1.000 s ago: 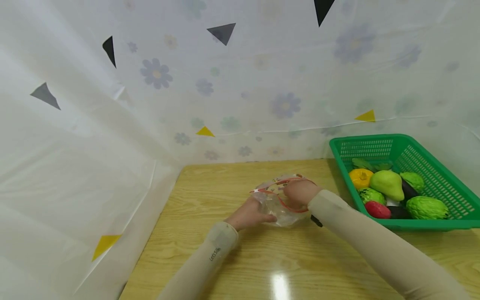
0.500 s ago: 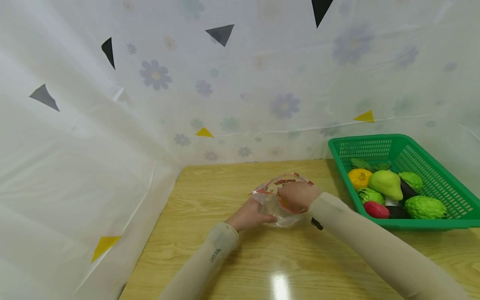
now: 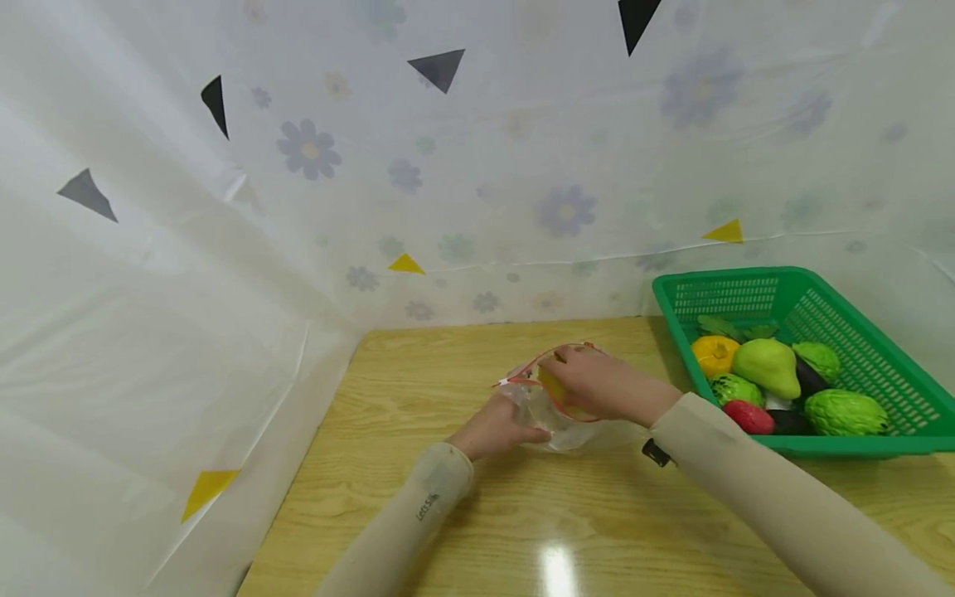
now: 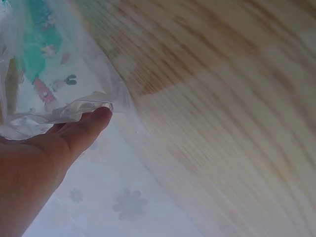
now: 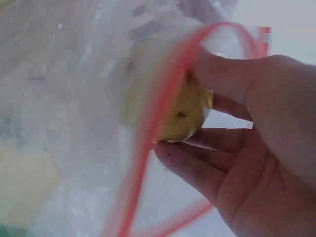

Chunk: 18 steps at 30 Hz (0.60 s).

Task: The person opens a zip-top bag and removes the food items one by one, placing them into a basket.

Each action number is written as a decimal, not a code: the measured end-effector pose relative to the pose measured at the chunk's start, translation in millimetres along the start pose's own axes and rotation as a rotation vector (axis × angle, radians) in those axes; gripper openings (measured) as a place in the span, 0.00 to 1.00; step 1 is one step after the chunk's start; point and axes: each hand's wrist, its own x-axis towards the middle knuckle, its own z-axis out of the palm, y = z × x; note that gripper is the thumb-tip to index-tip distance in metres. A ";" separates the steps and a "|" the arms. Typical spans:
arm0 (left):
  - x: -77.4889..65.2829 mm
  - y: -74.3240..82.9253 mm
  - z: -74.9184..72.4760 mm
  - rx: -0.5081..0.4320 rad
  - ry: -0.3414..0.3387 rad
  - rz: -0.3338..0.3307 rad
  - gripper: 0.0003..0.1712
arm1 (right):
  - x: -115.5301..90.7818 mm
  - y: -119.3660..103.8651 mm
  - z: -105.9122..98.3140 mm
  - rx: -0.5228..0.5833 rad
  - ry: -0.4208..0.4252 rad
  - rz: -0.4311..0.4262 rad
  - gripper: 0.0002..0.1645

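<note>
A clear zip bag with a red closure strip stands mouth-up on the table. My left hand pinches its near-left side; in the left wrist view the thumb lies along the plastic. A white slider sits at the left end of the strip. At the bag's mouth my right hand grips a rounded yellow toy, potato-like with dark spots. This yellow toy lies partly inside the bag, behind the red strip, with thumb and fingertips around it.
A green basket to the right holds several toy vegetables and fruits, including a green pear, an orange pumpkin and a red piece. White flower-printed sheeting rises behind and at the left of the wooden table.
My right hand has drawn back up and right from deeper in the bag, and the yellow toy now shows at its fingers. The left hand stays on the bag.
</note>
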 end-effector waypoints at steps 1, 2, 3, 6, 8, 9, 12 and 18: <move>-0.3 0.2 0.2 -0.004 -0.001 -0.005 0.48 | -2.5 -1.7 -4.6 0.001 0.006 0.002 0.36; -0.5 0.3 0.5 -0.009 -0.001 -0.008 0.48 | -5.3 -3.6 -10.0 0.003 0.006 0.005 0.37; -0.8 0.8 0.5 -0.017 -0.004 -0.012 0.48 | -8.6 -5.3 -15.7 0.008 0.005 0.010 0.38; -1.4 1.5 0.0 -0.039 -0.001 -0.005 0.47 | -19.9 -10.7 -34.4 0.054 -0.023 0.031 0.39; -0.7 1.5 0.5 -0.052 0.001 0.002 0.46 | -31.2 -11.5 -47.4 0.112 -0.037 0.054 0.39; -0.2 1.3 0.8 -0.056 0.004 0.004 0.45 | -37.7 -10.6 -53.8 0.141 -0.042 0.072 0.40; 1.2 0.4 1.5 -0.049 0.013 -0.008 0.46 | -59.5 -2.6 -69.9 0.194 -0.040 0.128 0.40; 2.3 -2.5 2.9 -0.037 0.020 -0.043 0.46 | -103.5 28.1 -88.6 0.201 -0.045 0.254 0.40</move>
